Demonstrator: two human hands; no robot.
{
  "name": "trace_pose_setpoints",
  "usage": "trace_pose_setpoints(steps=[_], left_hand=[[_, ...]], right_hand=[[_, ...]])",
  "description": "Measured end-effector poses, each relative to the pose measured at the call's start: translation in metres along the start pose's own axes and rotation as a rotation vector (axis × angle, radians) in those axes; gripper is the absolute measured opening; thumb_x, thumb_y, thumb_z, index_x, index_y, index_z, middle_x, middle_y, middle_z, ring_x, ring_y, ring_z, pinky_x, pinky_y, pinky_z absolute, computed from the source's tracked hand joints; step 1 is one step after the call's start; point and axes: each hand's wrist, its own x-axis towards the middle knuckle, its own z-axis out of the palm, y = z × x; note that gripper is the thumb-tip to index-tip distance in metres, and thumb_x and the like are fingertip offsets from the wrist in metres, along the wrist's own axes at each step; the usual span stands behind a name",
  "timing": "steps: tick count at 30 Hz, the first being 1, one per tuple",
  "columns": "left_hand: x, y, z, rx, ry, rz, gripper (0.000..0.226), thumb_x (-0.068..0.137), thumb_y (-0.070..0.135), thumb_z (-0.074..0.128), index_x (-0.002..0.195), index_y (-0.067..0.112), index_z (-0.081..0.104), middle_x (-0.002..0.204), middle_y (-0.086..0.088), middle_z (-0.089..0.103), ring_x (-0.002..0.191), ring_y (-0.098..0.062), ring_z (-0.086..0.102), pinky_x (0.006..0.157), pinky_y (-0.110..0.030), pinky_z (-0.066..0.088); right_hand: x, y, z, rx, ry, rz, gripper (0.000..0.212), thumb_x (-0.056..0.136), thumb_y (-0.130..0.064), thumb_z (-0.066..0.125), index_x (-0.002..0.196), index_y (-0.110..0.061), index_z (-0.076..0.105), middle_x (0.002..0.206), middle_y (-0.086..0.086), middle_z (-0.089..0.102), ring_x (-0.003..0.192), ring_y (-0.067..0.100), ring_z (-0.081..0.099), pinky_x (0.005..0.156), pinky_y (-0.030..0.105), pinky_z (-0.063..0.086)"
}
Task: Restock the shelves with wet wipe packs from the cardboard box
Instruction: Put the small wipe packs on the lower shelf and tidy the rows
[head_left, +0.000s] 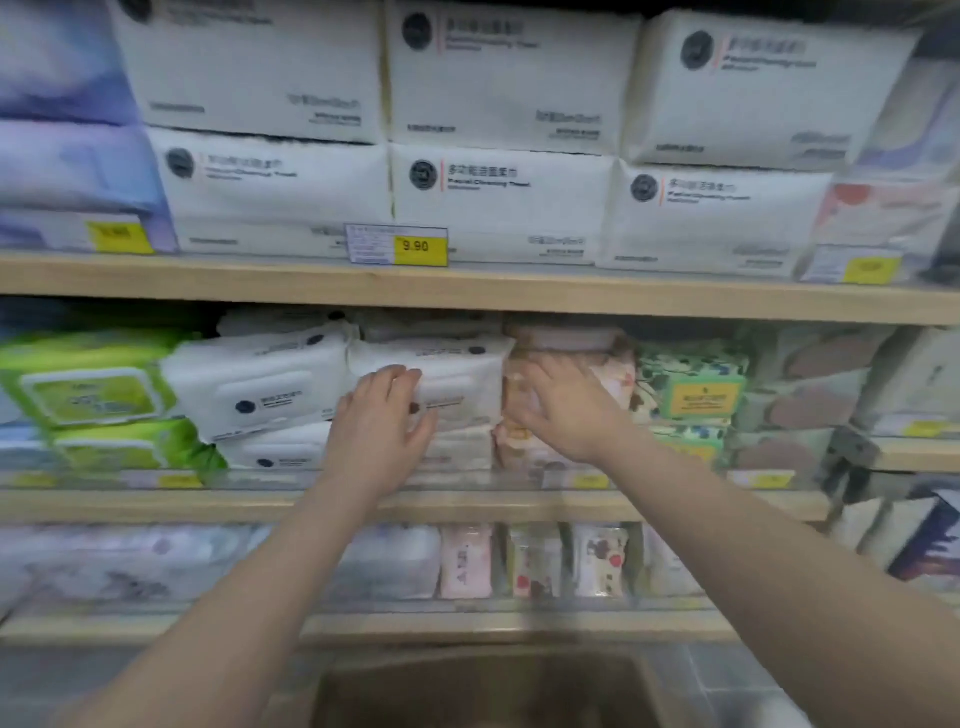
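Note:
A white wet wipe pack (457, 376) lies on top of a stack on the middle shelf (156, 501). My left hand (382, 421) has its fingers curled over the pack's left front. My right hand (563, 410) lies flat with fingers apart on a pink floral pack (618, 374), its fingertips at the white pack's right edge. More white wipe packs (260, 384) sit to the left. The open cardboard box (467, 686) is at the bottom below my arms; its inside is blurred.
Green wipe packs (98, 384) stand at the far left, green-patterned packs (691, 389) to the right. Large white facial towel packs (498, 202) fill the upper shelf behind a 9.90 price tag (415, 245). Small pouches (535, 561) line the lower shelf.

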Motion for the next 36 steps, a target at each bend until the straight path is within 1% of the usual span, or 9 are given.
trace_pose_setpoints(steps=[2,7,12,14,17,21,28,31,36], left_hand=[[-0.016,-0.03,-0.002,-0.061,0.013,-0.101,0.057,0.09,0.041,0.042,0.136,0.008,0.043,0.137,-0.014,0.044,0.127,-0.031,0.039,0.101,-0.043,0.036],[-0.032,-0.055,0.01,-0.291,-0.016,-0.239,0.069,0.092,0.035,0.052,0.149,0.015,0.018,0.151,-0.013,0.023,0.139,-0.028,0.021,0.112,-0.041,0.026],[-0.005,-0.081,0.005,-0.143,0.224,-0.142,0.061,0.082,0.024,0.051,0.14,0.01,0.04,0.143,-0.018,0.038,0.132,-0.035,0.034,0.108,-0.051,0.03],[0.006,-0.093,0.002,-0.002,0.235,-0.111,0.058,0.081,0.021,0.057,0.138,0.015,0.043,0.143,-0.015,0.04,0.133,-0.034,0.034,0.108,-0.061,0.023],[0.014,-0.11,0.001,0.102,0.204,-0.179,0.063,0.082,0.024,0.063,0.141,0.029,0.038,0.149,-0.006,0.032,0.141,-0.028,0.02,0.106,-0.067,0.001],[0.019,-0.124,0.003,0.144,0.181,-0.196,0.066,0.079,0.025,0.066,0.138,0.037,0.039,0.143,0.0,0.04,0.14,-0.027,0.021,0.101,-0.073,-0.003],[0.02,-0.125,0.005,0.154,0.199,-0.188,0.065,0.077,0.025,0.067,0.136,0.036,0.04,0.138,0.001,0.043,0.137,-0.027,0.024,0.099,-0.075,-0.002],[0.019,-0.123,0.002,0.148,0.177,-0.178,0.067,0.078,0.027,0.067,0.137,0.037,0.038,0.141,0.001,0.041,0.138,-0.026,0.024,0.1,-0.074,-0.001],[0.011,-0.111,0.003,0.118,0.209,-0.099,0.066,0.079,0.021,0.066,0.139,0.029,0.04,0.147,-0.005,0.035,0.139,-0.026,0.024,0.105,-0.069,0.002]], right_hand=[[0.018,-0.029,0.005,-0.018,0.013,-0.057,0.06,0.094,-0.047,0.046,0.144,-0.017,0.032,0.15,0.004,0.031,0.137,0.024,0.028,0.113,0.039,0.017],[0.061,-0.076,0.019,-0.042,0.072,-0.082,0.067,0.087,-0.056,0.051,0.142,-0.023,0.032,0.145,0.0,0.036,0.133,0.024,0.03,0.11,0.042,0.022],[0.093,-0.107,0.03,-0.039,0.092,-0.11,0.073,0.085,-0.059,0.051,0.145,-0.025,0.027,0.149,0.0,0.033,0.135,0.026,0.03,0.112,0.046,0.018],[0.101,-0.116,0.039,-0.059,0.091,-0.138,0.074,0.084,-0.06,0.052,0.145,-0.026,0.027,0.15,-0.001,0.032,0.136,0.026,0.029,0.113,0.049,0.018],[0.105,-0.119,0.056,-0.153,0.091,-0.138,0.073,0.084,-0.059,0.052,0.144,-0.026,0.028,0.15,0.0,0.033,0.137,0.028,0.029,0.11,0.055,0.021],[0.108,-0.123,0.072,-0.275,0.225,-0.084,0.062,0.081,-0.054,0.056,0.133,-0.021,0.047,0.132,0.006,0.054,0.12,0.033,0.051,0.095,0.059,0.038],[0.123,-0.126,0.082,-0.28,0.299,0.009,0.057,0.087,-0.052,0.051,0.135,-0.024,0.041,0.13,0.006,0.052,0.118,0.034,0.048,0.095,0.056,0.034],[0.125,-0.13,0.08,-0.255,0.241,0.056,0.056,0.089,-0.051,0.048,0.137,-0.024,0.037,0.132,0.006,0.048,0.121,0.033,0.042,0.098,0.055,0.029],[0.112,-0.117,0.066,-0.102,0.195,-0.054,0.064,0.087,-0.054,0.051,0.142,-0.028,0.032,0.144,0.001,0.039,0.131,0.026,0.035,0.107,0.052,0.024]])
